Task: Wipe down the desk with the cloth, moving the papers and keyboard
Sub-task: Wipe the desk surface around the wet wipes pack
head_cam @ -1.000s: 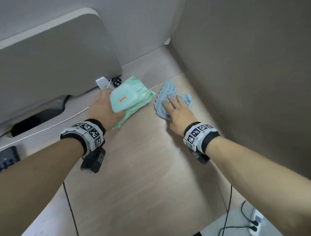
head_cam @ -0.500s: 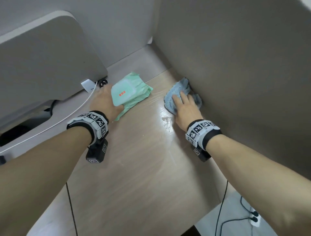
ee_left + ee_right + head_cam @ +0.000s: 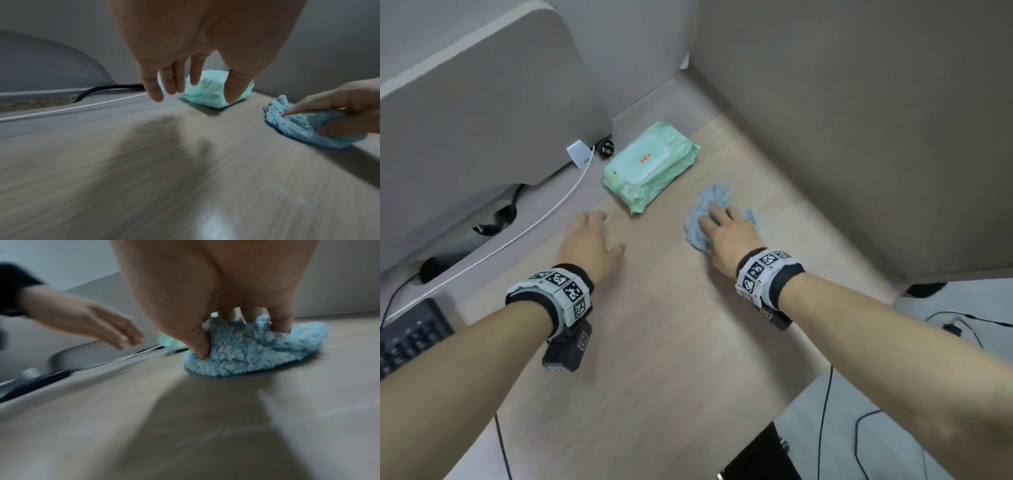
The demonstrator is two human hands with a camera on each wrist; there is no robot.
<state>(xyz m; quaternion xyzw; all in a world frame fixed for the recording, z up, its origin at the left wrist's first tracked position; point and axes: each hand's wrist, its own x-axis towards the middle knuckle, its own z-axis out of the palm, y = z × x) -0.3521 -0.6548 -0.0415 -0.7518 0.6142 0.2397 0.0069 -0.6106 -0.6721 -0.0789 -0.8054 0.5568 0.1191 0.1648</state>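
Change first: my left hand (image 3: 589,245) has let go of the green wipes pack (image 3: 650,164), which now lies alone on the desk (image 3: 654,342) just past my loose, spread, empty fingertips, while my right hand (image 3: 726,236) has dragged the blue cloth (image 3: 709,205) back out of the corner. My right fingers (image 3: 281,321) and thumb dig into the bunched cloth, pinning it to the wood. One pack, one cloth, one keyboard (image 3: 407,332) far off behind my left wrist.

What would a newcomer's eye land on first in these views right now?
Probably the fluffy light-blue cloth bunched under the right hand, which grips it against the pale wood-grain desk near the right partition. Next, the mint-green pack of wet wipes lying farther back, with the empty left hand hovering just short of it, fingers relaxed.
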